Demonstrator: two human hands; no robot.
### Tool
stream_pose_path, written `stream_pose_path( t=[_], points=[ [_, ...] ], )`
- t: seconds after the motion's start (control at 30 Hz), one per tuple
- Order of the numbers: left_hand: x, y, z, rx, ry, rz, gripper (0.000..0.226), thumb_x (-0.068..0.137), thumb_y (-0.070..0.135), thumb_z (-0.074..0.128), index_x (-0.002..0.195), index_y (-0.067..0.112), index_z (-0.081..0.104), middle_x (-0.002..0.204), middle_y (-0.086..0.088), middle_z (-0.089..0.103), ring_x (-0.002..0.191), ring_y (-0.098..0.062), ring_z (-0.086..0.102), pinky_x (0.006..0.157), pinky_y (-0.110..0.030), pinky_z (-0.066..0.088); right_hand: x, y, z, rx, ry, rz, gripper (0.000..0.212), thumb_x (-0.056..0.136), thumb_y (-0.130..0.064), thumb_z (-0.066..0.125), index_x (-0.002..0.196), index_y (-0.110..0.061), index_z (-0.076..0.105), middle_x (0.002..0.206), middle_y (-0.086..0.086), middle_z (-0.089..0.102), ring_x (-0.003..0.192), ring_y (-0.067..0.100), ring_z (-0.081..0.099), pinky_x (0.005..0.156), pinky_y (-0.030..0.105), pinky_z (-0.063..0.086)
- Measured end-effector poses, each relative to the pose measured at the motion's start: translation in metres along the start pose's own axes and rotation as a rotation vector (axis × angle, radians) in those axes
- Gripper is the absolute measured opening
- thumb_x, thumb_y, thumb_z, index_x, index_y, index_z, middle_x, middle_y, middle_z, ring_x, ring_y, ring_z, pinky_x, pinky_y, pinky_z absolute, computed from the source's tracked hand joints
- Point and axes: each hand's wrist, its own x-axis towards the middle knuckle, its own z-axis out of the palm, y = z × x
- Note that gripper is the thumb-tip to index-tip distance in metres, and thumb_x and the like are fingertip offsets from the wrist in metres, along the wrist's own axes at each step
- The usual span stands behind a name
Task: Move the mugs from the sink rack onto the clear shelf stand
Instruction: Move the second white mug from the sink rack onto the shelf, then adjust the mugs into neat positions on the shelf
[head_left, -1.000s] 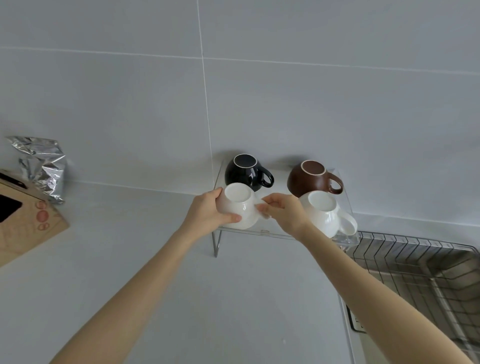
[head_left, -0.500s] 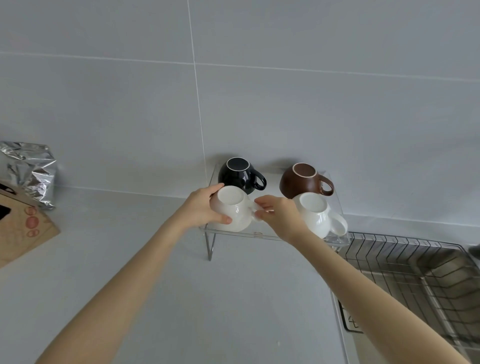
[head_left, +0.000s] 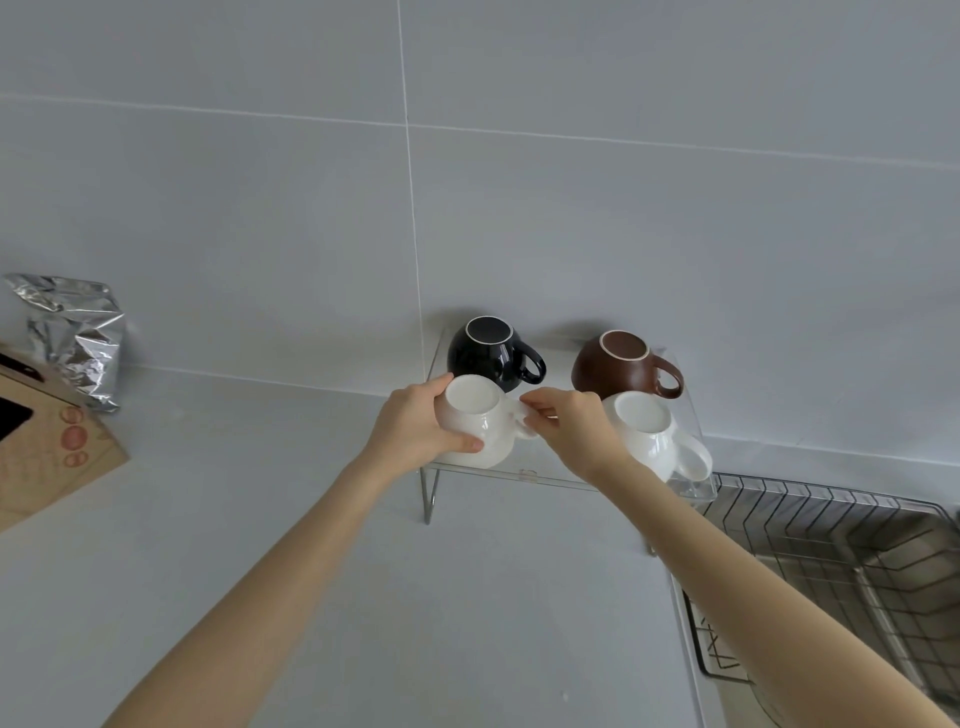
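Observation:
Several mugs stand upside down on the clear shelf stand (head_left: 524, 474) against the wall. A black mug (head_left: 488, 353) is at the back left and a brown mug (head_left: 621, 366) at the back right. At the front left sits a white mug (head_left: 480, 421); my left hand (head_left: 415, 428) wraps its body and my right hand (head_left: 571, 426) pinches its handle. A second white mug (head_left: 652, 434) rests at the front right, touched by neither hand.
The wire sink rack (head_left: 831, 561) lies at the lower right, with no mugs visible in it. A crumpled silver foil bag (head_left: 78, 338) and a brown paper bag (head_left: 47, 457) sit at the left on the grey counter (head_left: 260, 467).
Both hands keep hold of the front-left white mug on the stand. The view has shifted slightly; the mug's position on the stand is almost unchanged.

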Motion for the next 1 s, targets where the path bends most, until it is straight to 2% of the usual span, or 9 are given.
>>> stream_pose_path(
  t=[0.13, 0.37, 0.43, 0.5, 0.57, 0.67, 0.8, 0.9, 1.0],
  points=[
    [-0.001, 0.004, -0.001, -0.011, -0.012, -0.01, 0.086, 0.058, 0.022, 0.085, 0.134, 0.014, 0.045, 0.12, -0.006, 0.064, 0.115, -0.025, 0.055, 0.092, -0.029, 0.042, -0.003, 0.001, 0.002, -0.006, 0.029, 0.01, 0.021, 0.082, -0.004, 0.053, 0.098, -0.001, 0.066, 0.093, 0.023, 0.071, 0.09, 0.038, 0.063, 0.084, 0.049, 0.05],
    [0.01, 0.006, -0.01, -0.073, -0.079, -0.026, 0.064, 0.06, 0.029, 0.084, 0.117, 0.019, 0.059, 0.107, 0.006, 0.062, 0.109, -0.018, 0.057, 0.081, -0.024, 0.041, 0.013, -0.005, -0.014, -0.048, -0.111, -0.009, 0.024, 0.086, -0.018, 0.054, 0.097, 0.0, 0.064, 0.099, 0.02, 0.07, 0.095, 0.034, 0.062, 0.088, 0.046, 0.049],
    [0.025, 0.01, -0.019, -0.121, -0.059, -0.033, 0.073, 0.064, 0.036, 0.08, 0.129, 0.017, 0.052, 0.111, 0.007, 0.055, 0.11, -0.013, 0.05, 0.089, -0.025, 0.038, 0.03, -0.008, -0.023, -0.002, -0.021, 0.019, 0.024, 0.086, -0.015, 0.053, 0.096, 0.005, 0.063, 0.096, 0.025, 0.07, 0.093, 0.039, 0.062, 0.086, 0.047, 0.049],
    [0.046, 0.012, -0.026, -0.145, -0.033, -0.039, 0.072, 0.072, 0.034, 0.075, 0.135, 0.016, 0.045, 0.128, -0.001, 0.056, 0.121, -0.017, 0.049, 0.101, -0.029, 0.038, 0.052, -0.007, -0.027, -0.014, 0.058, 0.063, 0.024, 0.084, -0.011, 0.053, 0.098, 0.007, 0.061, 0.094, 0.028, 0.069, 0.093, 0.043, 0.061, 0.085, 0.047, 0.049],
    [0.065, 0.015, -0.026, -0.117, -0.06, -0.048, 0.074, 0.074, 0.029, 0.073, 0.139, 0.015, 0.04, 0.144, -0.003, 0.046, 0.133, -0.02, 0.043, 0.11, -0.033, 0.035, 0.07, -0.006, -0.023, -0.079, 0.037, 0.112, 0.029, 0.082, -0.01, 0.054, 0.106, 0.004, 0.059, 0.1, 0.026, 0.068, 0.096, 0.041, 0.06, 0.086, 0.044, 0.049],
    [0.086, 0.017, -0.018, -0.093, -0.081, -0.053, 0.078, 0.072, 0.021, 0.076, 0.14, 0.013, 0.038, 0.147, -0.004, 0.042, 0.136, -0.02, 0.04, 0.112, -0.034, 0.034, 0.083, 0.001, -0.01, -0.157, -0.032, 0.131, 0.029, 0.082, -0.01, 0.055, 0.109, 0.0, 0.056, 0.106, 0.024, 0.065, 0.098, 0.041, 0.058, 0.082, 0.044, 0.049],
    [0.098, 0.016, -0.007, -0.119, -0.04, -0.032, 0.07, 0.062, 0.021, 0.078, 0.127, 0.014, 0.054, 0.13, -0.007, 0.06, 0.124, -0.022, 0.053, 0.104, -0.034, 0.039, 0.092, 0.011, -0.004, -0.197, -0.045, 0.107, 0.017, 0.081, -0.002, 0.049, 0.096, -0.001, 0.058, 0.096, 0.024, 0.066, 0.087, 0.04, 0.058, 0.07, 0.042, 0.046],
    [0.1, 0.015, -0.004, -0.144, -0.004, 0.014, 0.06, 0.045, 0.034, 0.072, 0.102, 0.016, 0.068, 0.104, -0.01, 0.073, 0.105, -0.031, 0.063, 0.095, -0.042, 0.047, 0.101, 0.014, -0.01, -0.169, -0.058, 0.096, 0.022, 0.077, 0.002, 0.052, 0.096, -0.002, 0.063, 0.096, 0.023, 0.068, 0.089, 0.039, 0.06, 0.075, 0.043, 0.05],
    [0.101, 0.014, -0.002, -0.119, 0.016, 0.02, 0.055, 0.047, 0.033, 0.074, 0.099, 0.017, 0.07, 0.099, -0.01, 0.074, 0.1, -0.032, 0.065, 0.093, -0.044, 0.05, 0.107, 0.016, -0.013, -0.147, -0.075, 0.086, 0.026, 0.075, 0.007, 0.05, 0.095, -0.002, 0.065, 0.095, 0.022, 0.07, 0.089, 0.038, 0.062, 0.077, 0.045, 0.053]
  ],
)
